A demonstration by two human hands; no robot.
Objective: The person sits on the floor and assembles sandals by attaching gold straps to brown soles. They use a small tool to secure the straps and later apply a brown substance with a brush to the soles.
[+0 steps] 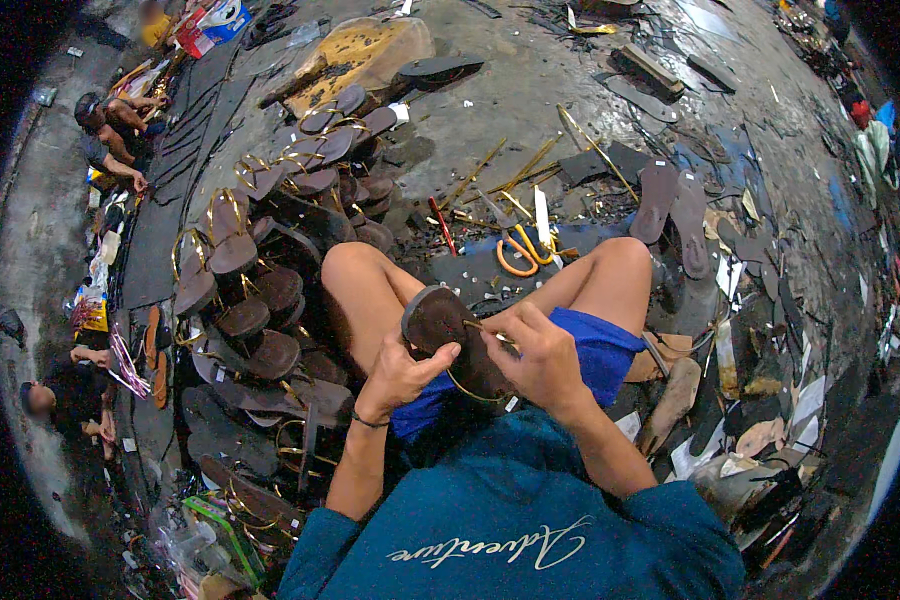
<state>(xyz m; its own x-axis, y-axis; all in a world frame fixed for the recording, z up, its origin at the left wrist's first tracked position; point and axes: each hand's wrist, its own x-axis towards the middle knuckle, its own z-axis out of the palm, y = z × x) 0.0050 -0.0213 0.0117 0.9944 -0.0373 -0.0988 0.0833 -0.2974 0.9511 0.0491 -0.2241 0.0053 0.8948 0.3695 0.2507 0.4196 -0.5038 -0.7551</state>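
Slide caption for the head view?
Left hand holds a brown sandal, right hand at its gold strap, beside piled sandals.

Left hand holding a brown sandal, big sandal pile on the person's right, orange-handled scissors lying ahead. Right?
Wrong side: the head view shows the pile on the person's left. The rest stands: the left hand holds a brown sandal, and the orange-handled scissors lie ahead.

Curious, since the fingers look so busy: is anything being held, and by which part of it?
A brown sandal, gripped by the left hand at its edge near the rounded end. The right hand is at the opposite side; its exact hold is unclear.
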